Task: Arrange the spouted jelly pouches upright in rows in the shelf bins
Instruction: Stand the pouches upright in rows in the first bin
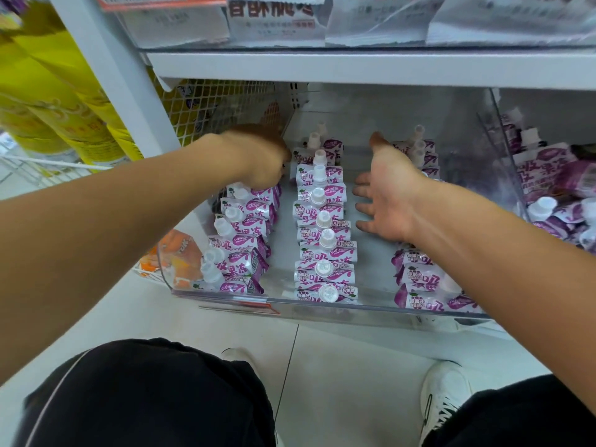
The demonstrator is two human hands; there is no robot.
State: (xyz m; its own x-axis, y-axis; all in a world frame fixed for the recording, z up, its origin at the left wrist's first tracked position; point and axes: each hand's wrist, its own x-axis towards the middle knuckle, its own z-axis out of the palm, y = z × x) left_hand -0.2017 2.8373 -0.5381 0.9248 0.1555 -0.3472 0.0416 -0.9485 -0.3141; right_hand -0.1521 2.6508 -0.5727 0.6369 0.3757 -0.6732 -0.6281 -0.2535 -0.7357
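Left hand: the left hand reaches into the back of the clear bin, knuckles up, fingers curled down onto the rearmost pouch of the left row. The fingertips are hidden behind the hand, so whether they pinch that pouch cannot be told.
Right hand: the right hand is spread wide, palm facing left, thumb up and fingers straight. It holds nothing. It stands in the gap between the middle row and the right row; contact with either row cannot be confirmed.
Clear bin: a transparent shelf bin on the lower shelf, holding purple-and-white spouted jelly pouches in three front-to-back rows.
Left row: pouches upright but leaning right, white caps toward the left.
Middle row: pouches upright, close-packed, caps in one line from the front wall to the back.
Right row: partly covered by the right forearm; pouches show at the front and caps at the back.
Neighbouring bin: a second clear bin to the right holds the same pouches lying in a loose pile.
Upper shelf: white packets with dark print stand above.
Left of bin: an orange packet just beside the bin wall; yellow packages farther left.
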